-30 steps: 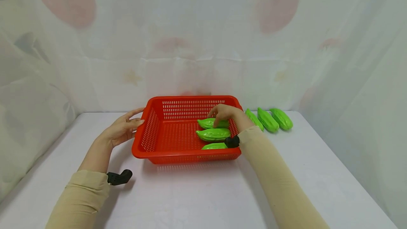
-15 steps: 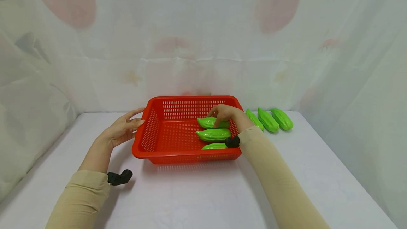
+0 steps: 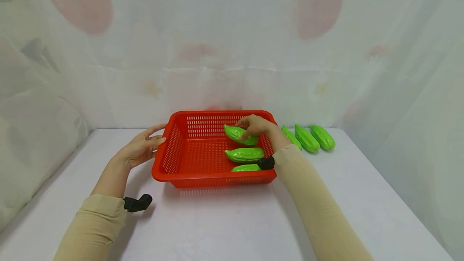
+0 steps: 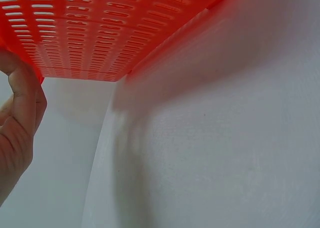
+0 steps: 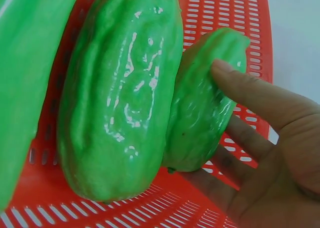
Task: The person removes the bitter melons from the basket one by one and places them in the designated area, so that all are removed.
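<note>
In the head view a red plastic basket (image 3: 203,174) stands on the white table. My left hand (image 3: 142,147) holds its left rim; in the left wrist view the bent fingers (image 4: 22,100) touch the basket's perforated outer wall. Inside, along the right, lie green bitter gourds. My right hand (image 3: 256,126) grips the farthest bitter gourd (image 3: 235,133), thumb on one side and fingers on the other, with its pointed end tilted up. A middle bitter gourd (image 3: 244,155) and a near bitter gourd (image 3: 246,167) lie below it, the near one partly hidden by the front rim.
To the right of the basket, on the table (image 3: 348,196), three more bitter gourds (image 3: 306,137) lie side by side. A pale printed curtain (image 3: 232,51) hangs behind the table's back edge.
The farthest gourd has risen slightly, its pointed end tipping upward in my right hand. My left hand stays at the rim. The whole head view has shifted slightly.
</note>
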A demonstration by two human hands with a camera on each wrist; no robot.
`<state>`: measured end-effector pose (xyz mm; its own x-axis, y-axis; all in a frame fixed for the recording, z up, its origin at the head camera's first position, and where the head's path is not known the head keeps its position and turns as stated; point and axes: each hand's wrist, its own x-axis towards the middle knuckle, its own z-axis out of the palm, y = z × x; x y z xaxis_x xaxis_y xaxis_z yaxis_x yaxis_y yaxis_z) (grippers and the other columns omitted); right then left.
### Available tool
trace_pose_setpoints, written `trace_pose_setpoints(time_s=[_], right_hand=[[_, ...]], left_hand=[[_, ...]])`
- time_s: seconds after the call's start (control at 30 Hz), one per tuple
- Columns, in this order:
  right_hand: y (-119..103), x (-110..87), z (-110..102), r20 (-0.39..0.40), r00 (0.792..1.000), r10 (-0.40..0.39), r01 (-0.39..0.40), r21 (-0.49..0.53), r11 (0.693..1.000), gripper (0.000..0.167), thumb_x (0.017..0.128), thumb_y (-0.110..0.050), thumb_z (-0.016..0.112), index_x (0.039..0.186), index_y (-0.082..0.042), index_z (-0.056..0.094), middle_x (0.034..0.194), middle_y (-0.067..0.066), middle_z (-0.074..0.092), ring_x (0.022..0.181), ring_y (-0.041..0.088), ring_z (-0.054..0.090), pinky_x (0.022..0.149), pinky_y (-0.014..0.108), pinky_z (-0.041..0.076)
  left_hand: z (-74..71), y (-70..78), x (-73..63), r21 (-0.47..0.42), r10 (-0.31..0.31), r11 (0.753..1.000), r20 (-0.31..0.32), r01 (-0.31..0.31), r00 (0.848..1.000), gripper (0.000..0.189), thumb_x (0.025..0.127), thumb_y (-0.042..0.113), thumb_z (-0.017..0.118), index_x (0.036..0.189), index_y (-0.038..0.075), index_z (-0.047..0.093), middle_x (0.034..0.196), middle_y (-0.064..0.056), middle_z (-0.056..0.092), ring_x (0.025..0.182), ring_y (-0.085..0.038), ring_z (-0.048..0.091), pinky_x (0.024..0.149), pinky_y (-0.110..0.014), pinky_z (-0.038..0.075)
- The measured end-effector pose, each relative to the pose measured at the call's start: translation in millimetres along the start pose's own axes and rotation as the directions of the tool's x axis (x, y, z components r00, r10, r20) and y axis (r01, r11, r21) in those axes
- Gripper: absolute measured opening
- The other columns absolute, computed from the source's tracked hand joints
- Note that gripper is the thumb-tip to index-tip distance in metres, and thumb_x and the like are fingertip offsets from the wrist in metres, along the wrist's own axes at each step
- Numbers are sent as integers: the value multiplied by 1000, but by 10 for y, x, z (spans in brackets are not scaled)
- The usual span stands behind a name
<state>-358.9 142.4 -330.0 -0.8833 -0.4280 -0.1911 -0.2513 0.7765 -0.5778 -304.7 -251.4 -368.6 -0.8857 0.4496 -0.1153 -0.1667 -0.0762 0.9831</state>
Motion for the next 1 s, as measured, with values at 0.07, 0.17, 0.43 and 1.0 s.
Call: trace_pose_setpoints(time_s=[0.07,0.17,0.43,1.0], right_hand=[[-2,-2,-4,-13,1000,-12,12,10,1000,53,84,-16,78,134,-12,61,141,16,57,131,33,54,98,39,55],[-10,-1,-9,-37,999,-19,20,22,1000,53,84,-18,78,134,-13,61,139,16,58,129,32,55,95,37,55],[-66,9,-44,-112,994,-1,13,108,994,56,83,-21,79,135,-15,60,137,15,60,122,29,58,79,31,57],[-117,-12,-226,-196,979,56,-7,243,970,54,81,-23,81,131,-17,62,134,16,63,105,28,67,65,31,60]], left_hand=[[-2,-5,3,2,1,1000,2,-1,1000,68,101,12,53,157,14,13,114,6,68,89,-8,71,80,-27,60],[-5,-12,7,2,2,1000,4,-2,1000,68,101,12,53,157,14,14,114,6,68,90,-8,71,81,-28,60],[-8,-15,15,6,2,1000,-2,-2,1000,68,101,12,53,157,14,15,113,7,69,90,-8,70,81,-27,59],[-8,-1,27,17,-9,1000,5,9,1000,69,101,12,53,157,14,14,112,7,69,91,-8,70,82,-28,60]])
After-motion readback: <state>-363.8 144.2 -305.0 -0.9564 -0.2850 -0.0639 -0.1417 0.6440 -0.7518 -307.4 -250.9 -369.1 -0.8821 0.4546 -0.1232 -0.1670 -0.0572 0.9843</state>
